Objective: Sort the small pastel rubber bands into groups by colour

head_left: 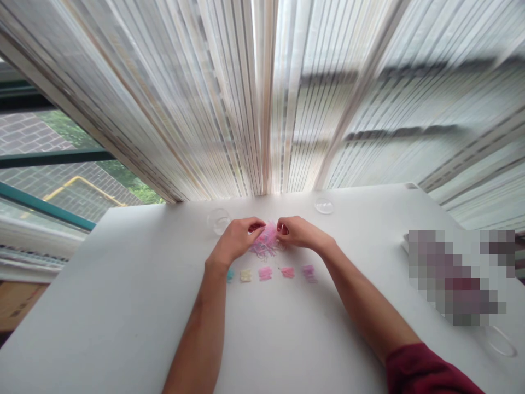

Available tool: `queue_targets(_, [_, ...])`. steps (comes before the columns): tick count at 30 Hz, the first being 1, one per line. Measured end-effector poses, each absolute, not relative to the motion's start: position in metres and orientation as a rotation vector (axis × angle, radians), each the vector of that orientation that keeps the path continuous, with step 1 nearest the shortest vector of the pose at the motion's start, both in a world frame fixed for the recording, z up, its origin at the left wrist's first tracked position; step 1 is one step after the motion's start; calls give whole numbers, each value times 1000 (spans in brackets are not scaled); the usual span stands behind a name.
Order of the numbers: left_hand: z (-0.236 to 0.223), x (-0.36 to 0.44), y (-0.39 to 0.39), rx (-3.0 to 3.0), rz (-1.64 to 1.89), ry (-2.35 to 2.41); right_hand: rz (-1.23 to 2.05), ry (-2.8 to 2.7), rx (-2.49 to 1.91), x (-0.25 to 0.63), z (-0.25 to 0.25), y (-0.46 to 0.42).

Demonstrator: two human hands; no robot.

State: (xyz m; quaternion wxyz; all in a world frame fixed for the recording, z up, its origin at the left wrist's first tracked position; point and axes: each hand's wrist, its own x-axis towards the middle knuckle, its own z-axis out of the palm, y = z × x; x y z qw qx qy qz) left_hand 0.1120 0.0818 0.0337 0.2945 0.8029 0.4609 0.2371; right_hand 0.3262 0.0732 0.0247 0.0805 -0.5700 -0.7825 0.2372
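Observation:
A loose pile of thin pink and lilac strands (267,241) lies on the white table between my two hands; I cannot tell exactly what the pieces are. My left hand (240,235) is curled, its thumb and fingertips gripping the pile's left side. From the other side, my right hand (298,232) pinches at the pile's right edge. Nearer to me runs a row of small sorted heaps: a blue heap (230,275) partly behind my left wrist, a yellow heap (245,276), a pink heap (265,273), a coral heap (287,272) and a purple heap (309,273).
A clear round container (219,220) stands behind my left hand, and a clear round lid (324,206) lies at the back right. A blurred-out item (453,282) with a pale loop (501,342) is on the right. Striped curtains (262,109) hang along the table's back edge.

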Motion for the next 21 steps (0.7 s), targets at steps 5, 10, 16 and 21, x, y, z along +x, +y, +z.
queue_targets(5, [34, 113, 82, 2149, 629, 1228, 673, -2352, -1677, 327, 23, 74])
queue_targets(10, [36, 112, 82, 2149, 637, 1229, 677, -2320, -1640, 333, 29, 74])
queue_targets(16, [34, 112, 82, 2141, 635, 1222, 705, -2272, -1611, 336, 33, 74])
queue_targets(21, [35, 113, 81, 2129, 628, 1223, 722, -2252, -1564, 336, 33, 73])
